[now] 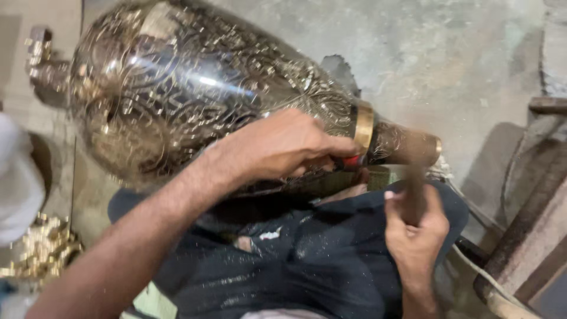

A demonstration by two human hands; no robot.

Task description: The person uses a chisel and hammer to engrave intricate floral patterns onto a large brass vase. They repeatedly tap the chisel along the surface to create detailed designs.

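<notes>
your left hand (283, 145) lies on the side of a large engraved brass vase (195, 94), which rests on its side across your lap, its neck with a plain gold band (364, 125) pointing off to the right of that hand. the left grip is closed narrow around a thin tool with a red handle (353, 160), fingers pinched just below the band, the tool's tip hidden against the metal so you cannot tell exactly where it touches. your right hand (416, 227) sits lower and to the right of the left one, near the vase's mouth (434, 147); its grip is closed on a dark wooden handle (415, 195) that rises from the fist toward the neck, blurred, so its head cannot be made out. beneath both hands a dark cloth (313, 260) covers your lap, dusted with fine bright filings. far to the left of your left forearm, a heap of small brass pieces (41, 248) lies on the floor, and a white blurred shape (18, 177) stands just above it. beyond the vase, above your hands, is a rough grey wall (449, 53). to the right of your right hand, dark wooden planks (531, 236) lean at a slant.
</notes>
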